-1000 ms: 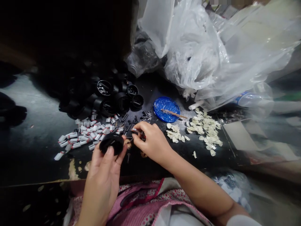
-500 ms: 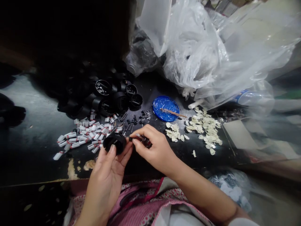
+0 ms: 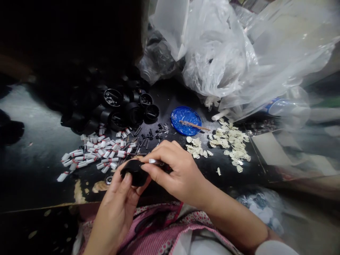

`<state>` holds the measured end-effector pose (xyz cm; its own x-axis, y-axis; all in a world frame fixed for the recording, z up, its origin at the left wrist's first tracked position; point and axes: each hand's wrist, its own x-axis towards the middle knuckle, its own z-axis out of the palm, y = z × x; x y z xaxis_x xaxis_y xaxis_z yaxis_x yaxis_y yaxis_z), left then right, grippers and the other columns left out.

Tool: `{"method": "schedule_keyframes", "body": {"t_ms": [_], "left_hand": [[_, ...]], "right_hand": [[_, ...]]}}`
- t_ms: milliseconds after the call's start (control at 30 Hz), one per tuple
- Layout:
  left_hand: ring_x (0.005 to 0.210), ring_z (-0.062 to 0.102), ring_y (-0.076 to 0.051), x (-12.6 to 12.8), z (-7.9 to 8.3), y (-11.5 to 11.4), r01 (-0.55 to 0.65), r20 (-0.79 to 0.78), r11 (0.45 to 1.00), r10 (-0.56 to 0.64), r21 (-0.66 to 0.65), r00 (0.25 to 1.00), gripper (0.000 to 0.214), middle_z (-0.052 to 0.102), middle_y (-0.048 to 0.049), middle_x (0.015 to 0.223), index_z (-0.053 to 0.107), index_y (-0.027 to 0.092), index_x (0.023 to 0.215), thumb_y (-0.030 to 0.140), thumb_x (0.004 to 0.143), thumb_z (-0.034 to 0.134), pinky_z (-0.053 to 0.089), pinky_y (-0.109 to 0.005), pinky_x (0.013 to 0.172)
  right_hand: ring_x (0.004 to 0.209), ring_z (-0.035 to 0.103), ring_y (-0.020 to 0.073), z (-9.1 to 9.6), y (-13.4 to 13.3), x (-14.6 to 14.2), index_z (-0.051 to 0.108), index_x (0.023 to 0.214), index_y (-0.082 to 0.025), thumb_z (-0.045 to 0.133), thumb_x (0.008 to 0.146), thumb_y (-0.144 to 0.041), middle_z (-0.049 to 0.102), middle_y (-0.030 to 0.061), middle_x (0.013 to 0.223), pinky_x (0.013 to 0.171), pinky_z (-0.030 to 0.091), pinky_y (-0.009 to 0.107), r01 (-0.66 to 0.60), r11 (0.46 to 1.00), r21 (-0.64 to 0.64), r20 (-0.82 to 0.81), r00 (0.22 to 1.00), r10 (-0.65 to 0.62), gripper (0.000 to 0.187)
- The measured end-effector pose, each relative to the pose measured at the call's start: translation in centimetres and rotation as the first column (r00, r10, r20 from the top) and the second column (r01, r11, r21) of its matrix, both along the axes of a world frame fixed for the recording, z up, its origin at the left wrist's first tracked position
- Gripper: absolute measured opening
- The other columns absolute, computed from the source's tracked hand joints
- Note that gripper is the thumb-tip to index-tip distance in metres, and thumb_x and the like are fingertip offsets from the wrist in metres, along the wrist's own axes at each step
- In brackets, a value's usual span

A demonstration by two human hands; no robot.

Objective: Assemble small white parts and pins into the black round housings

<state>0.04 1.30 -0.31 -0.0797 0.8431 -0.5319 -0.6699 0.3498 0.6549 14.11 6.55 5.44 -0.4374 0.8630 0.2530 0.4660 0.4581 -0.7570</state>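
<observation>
My left hand (image 3: 120,200) is closed around a black cup-shaped plastic part (image 3: 136,172), its thumb pressed at the rim. My right hand (image 3: 182,173) meets the part's right side, thumb and forefinger pinched against it. A dark slim tool with a bright silvery tip (image 3: 156,162) lies inside the right hand's grip; its exact kind is hard to make out. Any small piece under the right fingertips is hidden. Just beyond the hands are white cylinders with red bands (image 3: 105,152) and small black springs (image 3: 145,142).
Several black cups (image 3: 119,118) are heaped at back left. A blue lid (image 3: 186,121) with a brown stick stands mid-table. Cream tabs (image 3: 232,145) lie to its right, below clear plastic bags (image 3: 217,56). A small metal ring (image 3: 108,180) sits near the left wrist.
The black part has tilted and shifted slightly right. My right fingers have moved from holding a small dark piece beside it to pressing on its side.
</observation>
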Motion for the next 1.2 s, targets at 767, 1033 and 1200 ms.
{"method": "schedule_keyframes", "body": {"t_ms": [767,1033,1200], "left_hand": [[0.103,0.063,-0.023,-0.3,1.4,-0.2,0.016,0.046,0.999,-0.014,-0.047,0.999,0.012,0.072,0.0003,0.103,0.075,0.029,0.085,0.034,0.075,0.070,0.055,-0.022,0.074],[0.061,0.064,-0.016,-1.8,1.6,0.3,0.297,0.035,0.955,-0.296,-0.022,0.954,0.022,0.071,-0.0011,0.079,0.074,0.025,0.082,0.039,0.065,0.078,0.055,-0.026,0.060],[0.080,0.064,-0.014,-1.7,1.0,0.5,0.185,0.034,0.980,-0.183,-0.071,0.983,0.029,0.070,0.0016,0.098,0.074,0.028,0.090,0.036,0.062,0.080,0.054,-0.020,0.069]], "right_hand": [[0.080,0.061,0.0137,-0.4,-1.2,0.1,0.059,0.088,-0.019,0.061,0.085,-0.017,0.067,0.0024,0.084,0.075,0.045,0.030,-0.045,0.999,0.014,-0.124,0.991,0.046,0.004],[0.063,0.060,0.0087,0.9,-0.6,0.7,0.056,0.081,-0.019,0.069,0.079,-0.022,0.059,-0.0051,0.070,0.061,0.047,0.020,-0.186,0.778,-0.600,-0.294,0.956,0.001,0.014],[0.077,0.060,0.0117,-0.3,-1.4,0.4,0.062,0.088,-0.016,0.065,0.084,-0.017,0.067,0.0010,0.082,0.072,0.041,0.028,-0.024,1.000,-0.010,-0.056,0.998,0.024,0.004]]}}
